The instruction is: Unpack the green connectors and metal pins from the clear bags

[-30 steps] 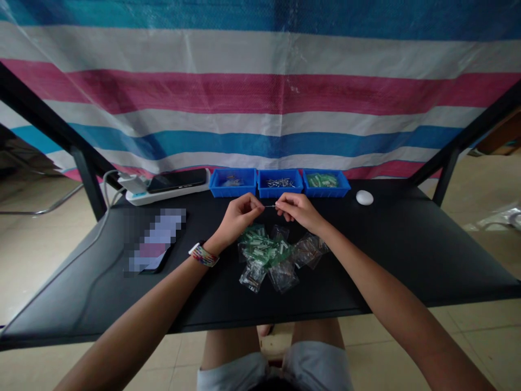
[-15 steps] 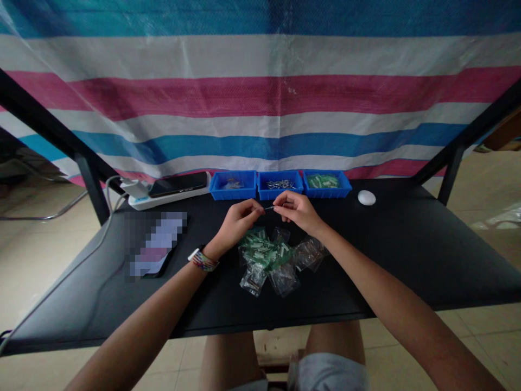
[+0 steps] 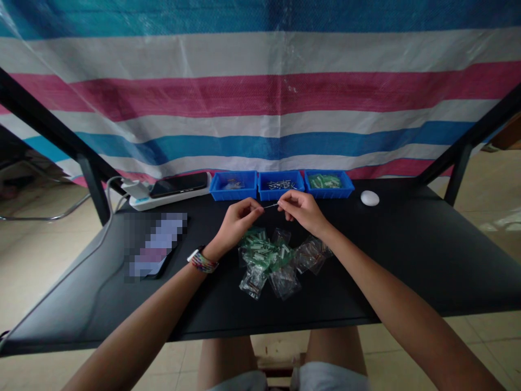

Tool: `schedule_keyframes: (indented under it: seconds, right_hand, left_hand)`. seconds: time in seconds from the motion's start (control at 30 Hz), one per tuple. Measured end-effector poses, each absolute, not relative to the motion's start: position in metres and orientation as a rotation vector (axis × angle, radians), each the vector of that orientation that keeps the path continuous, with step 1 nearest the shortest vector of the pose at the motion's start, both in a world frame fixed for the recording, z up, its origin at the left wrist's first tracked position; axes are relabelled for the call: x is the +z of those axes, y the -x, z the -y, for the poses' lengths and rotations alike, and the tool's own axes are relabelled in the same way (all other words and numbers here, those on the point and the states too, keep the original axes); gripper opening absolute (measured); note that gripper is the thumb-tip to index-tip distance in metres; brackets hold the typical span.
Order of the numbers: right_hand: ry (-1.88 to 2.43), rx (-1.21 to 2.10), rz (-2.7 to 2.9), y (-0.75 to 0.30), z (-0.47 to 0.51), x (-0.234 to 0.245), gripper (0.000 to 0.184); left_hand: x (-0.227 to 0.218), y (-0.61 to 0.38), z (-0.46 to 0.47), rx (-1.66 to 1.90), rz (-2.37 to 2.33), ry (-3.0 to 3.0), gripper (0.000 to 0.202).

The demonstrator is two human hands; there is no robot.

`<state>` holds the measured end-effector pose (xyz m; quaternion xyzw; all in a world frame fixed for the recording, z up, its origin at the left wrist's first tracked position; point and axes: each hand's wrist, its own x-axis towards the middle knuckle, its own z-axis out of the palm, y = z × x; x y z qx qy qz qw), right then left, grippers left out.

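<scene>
Between my two hands, above the table and in front of the blue bins, spans a thin metal pin (image 3: pixel 270 206). My left hand (image 3: pixel 241 217) pinches its left end, fingertips closed. On the other end, my right hand (image 3: pixel 303 210) is closed in a pinch too; a slightly thicker bit shows at those fingertips. What exactly the piece is, I cannot make out. Below the hands lies a pile of small green-and-clear plastic packets (image 3: pixel 266 252) with little parts inside. The middle blue bin (image 3: pixel 280 194), just behind my right hand, holds loose thin metal pins.
The left blue bin (image 3: pixel 233 194) has clear packets, the right blue bin (image 3: pixel 329 193) green ones. A white power strip (image 3: pixel 140 203) carries a dark phone (image 3: pixel 179 184). Another phone (image 3: pixel 160 244) lies nearer, its screen blurred. A white rounded object (image 3: pixel 370 198) sits right of the bins.
My right hand has shifted slightly right, away from my left hand, and more of the pin shows between them. The view has moved a little.
</scene>
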<state>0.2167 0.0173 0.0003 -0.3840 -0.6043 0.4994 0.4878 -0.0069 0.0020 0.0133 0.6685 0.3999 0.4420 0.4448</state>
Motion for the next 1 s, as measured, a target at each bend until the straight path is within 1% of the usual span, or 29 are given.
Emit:
schedule_keyframes:
  seconds: [0.23,0.43,0.53,0.6,0.77,0.9,1.0]
  right_hand:
    - [0.899,1.187,1.455,-0.213,-0.012,0.003,0.041]
    - [0.876,1.136,1.463,-0.209,-0.007,0.004,0.031]
    - [0.898,1.113,1.452,-0.206,-0.007,0.001,0.028]
    - [0.900,1.113,1.439,-0.206,-0.007,0.000,0.029]
    - [0.918,1.180,1.415,-0.208,-0.007,-0.001,0.038]
    - [0.954,1.209,1.432,-0.209,-0.007,-0.001,0.045]
    - [0.962,1.193,1.448,-0.209,-0.007,-0.001,0.045]
  left_hand:
    - [0.008,0.006,-0.005,1.079,-0.999,-1.621,0.035]
    - [0.006,0.008,-0.005,1.058,-0.985,-1.626,0.036]
    - [0.007,0.007,-0.004,1.066,-0.974,-1.638,0.035]
    - [0.007,0.006,-0.004,1.103,-0.967,-1.634,0.033]
    - [0.003,0.004,-0.004,1.190,-0.927,-1.612,0.027]
    - [0.003,0.003,-0.003,1.212,-0.930,-1.592,0.026]
    - [0.005,0.002,-0.002,1.221,-0.942,-1.589,0.026]
